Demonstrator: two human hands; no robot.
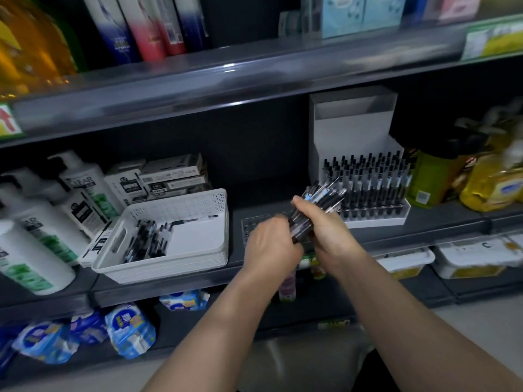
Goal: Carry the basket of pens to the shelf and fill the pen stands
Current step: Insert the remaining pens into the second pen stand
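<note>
Pens (321,195) bunched in my right hand (325,230), fingers wrapped round them; my left hand (273,246) pinches their near ends.

Open room between basket (158,271), filled pen stand (376,219).

Dark grey metal shelving (254,154), dark back panel. Clear price rail (226,80) on the upper tier catches white glare from overhead light. Shampoo tubes (147,29) and orange bottles (31,43) up top. White pump bottles (36,236) mid left, yellow refill pouches (492,185) mid right. Blue packets (130,332) on the bottom tier. Pale floor (481,315) lower right. Dim overall, edges blurred.
</note>
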